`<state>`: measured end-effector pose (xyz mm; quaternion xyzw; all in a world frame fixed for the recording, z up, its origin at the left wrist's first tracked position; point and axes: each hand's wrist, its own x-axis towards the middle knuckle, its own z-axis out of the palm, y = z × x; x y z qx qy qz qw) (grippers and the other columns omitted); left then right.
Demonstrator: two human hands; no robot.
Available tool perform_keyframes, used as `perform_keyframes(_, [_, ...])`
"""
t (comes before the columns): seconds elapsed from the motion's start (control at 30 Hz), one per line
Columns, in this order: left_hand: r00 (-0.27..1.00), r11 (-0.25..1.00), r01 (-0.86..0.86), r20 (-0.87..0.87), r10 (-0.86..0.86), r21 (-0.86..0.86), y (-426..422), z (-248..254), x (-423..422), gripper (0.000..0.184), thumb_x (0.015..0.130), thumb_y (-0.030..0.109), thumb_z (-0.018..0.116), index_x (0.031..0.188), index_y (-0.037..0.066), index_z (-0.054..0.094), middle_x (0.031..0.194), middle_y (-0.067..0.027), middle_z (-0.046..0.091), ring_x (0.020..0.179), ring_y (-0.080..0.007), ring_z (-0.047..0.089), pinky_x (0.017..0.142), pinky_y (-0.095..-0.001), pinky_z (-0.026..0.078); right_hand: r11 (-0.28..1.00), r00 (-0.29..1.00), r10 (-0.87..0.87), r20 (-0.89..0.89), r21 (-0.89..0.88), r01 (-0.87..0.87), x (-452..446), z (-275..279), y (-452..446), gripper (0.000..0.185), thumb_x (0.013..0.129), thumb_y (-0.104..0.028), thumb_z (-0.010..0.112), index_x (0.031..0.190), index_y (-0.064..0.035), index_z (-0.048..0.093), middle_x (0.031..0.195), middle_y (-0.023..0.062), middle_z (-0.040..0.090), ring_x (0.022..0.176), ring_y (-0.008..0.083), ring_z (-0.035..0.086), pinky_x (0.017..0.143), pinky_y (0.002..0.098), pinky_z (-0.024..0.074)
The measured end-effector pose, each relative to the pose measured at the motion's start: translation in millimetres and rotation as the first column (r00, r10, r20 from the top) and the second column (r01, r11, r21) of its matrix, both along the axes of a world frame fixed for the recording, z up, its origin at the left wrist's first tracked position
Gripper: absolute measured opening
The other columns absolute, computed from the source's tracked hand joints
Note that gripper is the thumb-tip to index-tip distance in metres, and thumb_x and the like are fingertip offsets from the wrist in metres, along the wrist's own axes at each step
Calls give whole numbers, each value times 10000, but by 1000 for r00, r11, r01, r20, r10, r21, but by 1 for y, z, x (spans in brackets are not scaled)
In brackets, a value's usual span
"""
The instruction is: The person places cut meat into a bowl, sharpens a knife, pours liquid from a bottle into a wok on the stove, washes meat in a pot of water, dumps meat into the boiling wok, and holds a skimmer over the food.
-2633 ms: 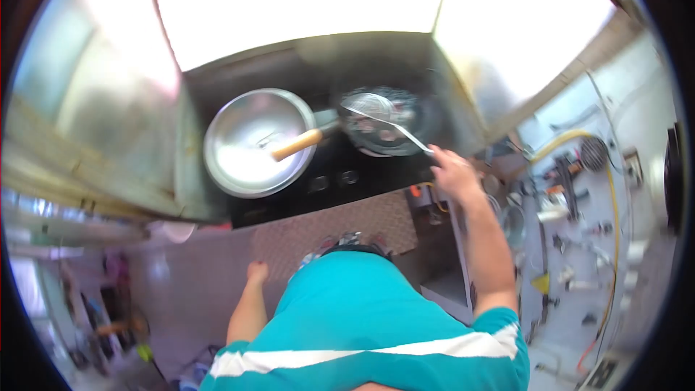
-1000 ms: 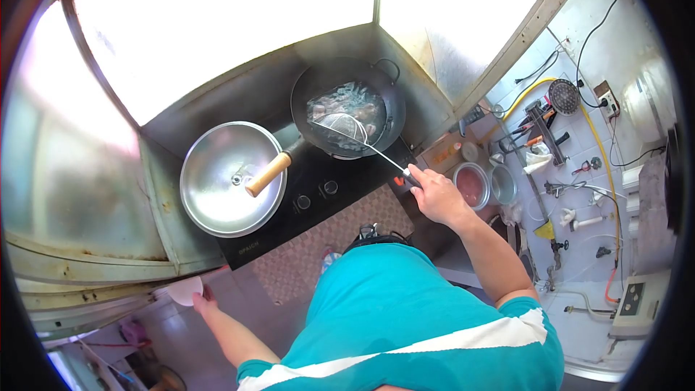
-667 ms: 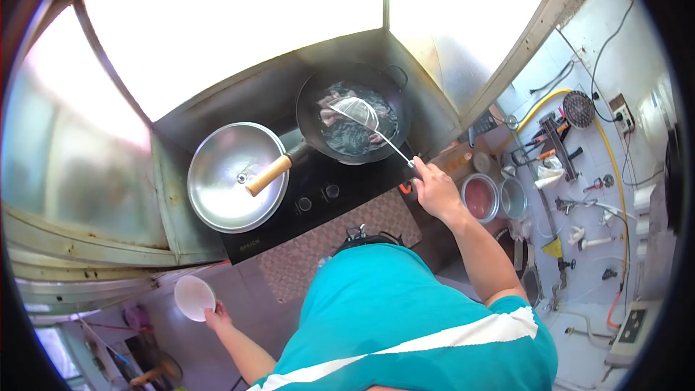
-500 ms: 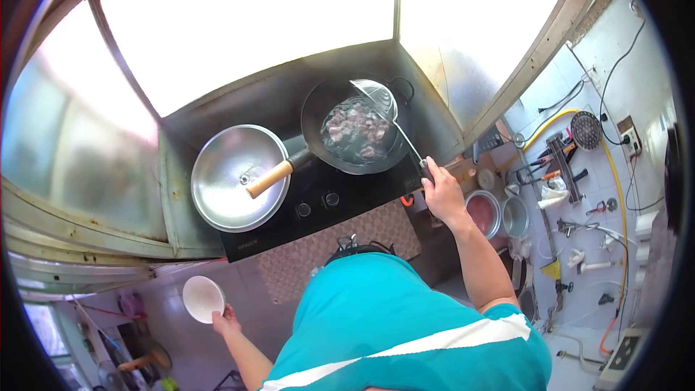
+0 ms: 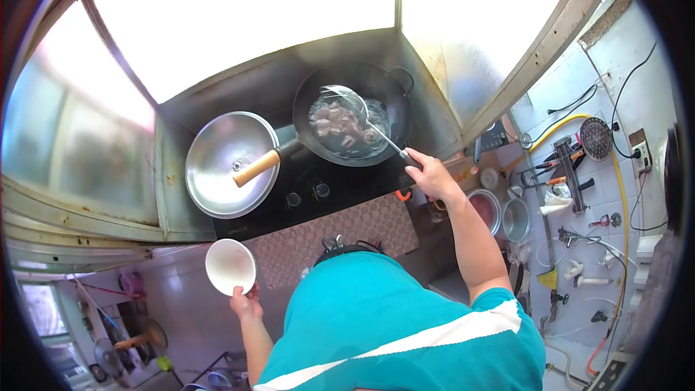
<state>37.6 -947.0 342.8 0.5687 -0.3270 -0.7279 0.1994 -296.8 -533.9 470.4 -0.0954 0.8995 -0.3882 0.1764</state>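
My right hand [image 5: 433, 174] is closed on the dark handle of a skimmer [image 5: 385, 136]. The skimmer's round head dips into a dark wok [image 5: 308, 90], where chunks of meat [image 5: 339, 122] lie in bubbling water. Out to the left, my left hand [image 5: 247, 303] grips a white bowl [image 5: 231, 266] by its rim, and its inside looks bare. The bowl is held in front of the stove, apart from the wok. A wooden wok handle [image 5: 256, 169] reaches left over a shiny metal lid [image 5: 217, 137].
The wok stands on a black stove [image 5: 297, 219] with two knobs, boxed in by metal panels. Metal pots [image 5: 516, 219] stand to the right of the stove. Tools, cords and a yellow hose [image 5: 620, 195] hang on the tiled wall. A patterned strip [image 5: 362, 226] runs along the stove front.
The skimmer head has moved from the wok's right rim leftward and down into the water among the meat. My left hand has brought the bowl right and slightly up, nearer the stove.
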Motion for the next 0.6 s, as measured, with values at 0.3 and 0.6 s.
perform_keyframes(0.3, [977,977,202,-62,-206,-60,13,21,-33,467,784,110,502,1247,59,475,1068,-94,602,851,-219,625,670,-336,531,956,922,78,-378,290,38,34,15,19,488,887,-170,562,1346,-48,445,1093,183,595,1012,365,594,868,447,483])
perform_keyframes(0.6, [954,943,275,-66,-291,-187,46,61,-69,446,781,112,514,1226,85,491,1008,-64,619,802,-195,641,634,-321,551,974,974,-169,-148,128,189,36,-22,7,469,916,-198,523,1355,-51,449,980,190,632,836,340,640,664,427,541])
